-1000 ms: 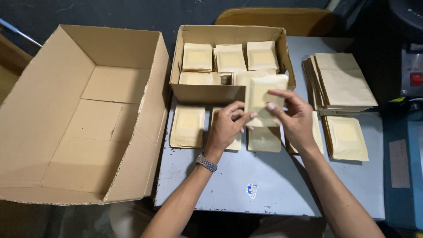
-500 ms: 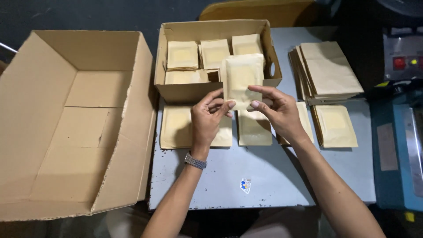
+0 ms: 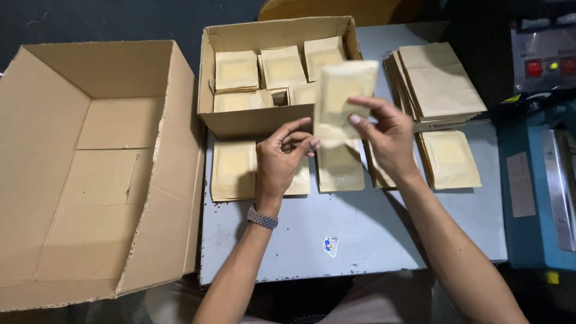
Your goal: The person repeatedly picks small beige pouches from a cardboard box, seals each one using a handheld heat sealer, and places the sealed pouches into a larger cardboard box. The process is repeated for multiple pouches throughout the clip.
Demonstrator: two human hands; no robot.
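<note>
At nine o'clock a large open cardboard box (image 3: pixel 90 174) lies tipped beside the grey table (image 3: pixel 360 240). The left hand (image 3: pixel 282 159), a metal watch (image 3: pixel 263 218) at its wrist, sits near the centre, fingers curled narrow, their tips pinching the lower edge of a tan paper pouch (image 3: pixel 342 99) raised just above centre, toward twelve o'clock. Behind it at eleven o'clock a smaller cardboard box (image 3: pixel 264 120) holds rows of similar pouches. Flat pouches (image 3: pixel 234 171) lie in a row on the table under the hands. The right hand (image 3: pixel 390 138), at about two o'clock from centre, grips the pouch's right side between thumb and fingers. At two o'clock sits a stack of brown bags (image 3: pixel 438 84); at three o'clock, a blue machine (image 3: pixel 534 180).
</note>
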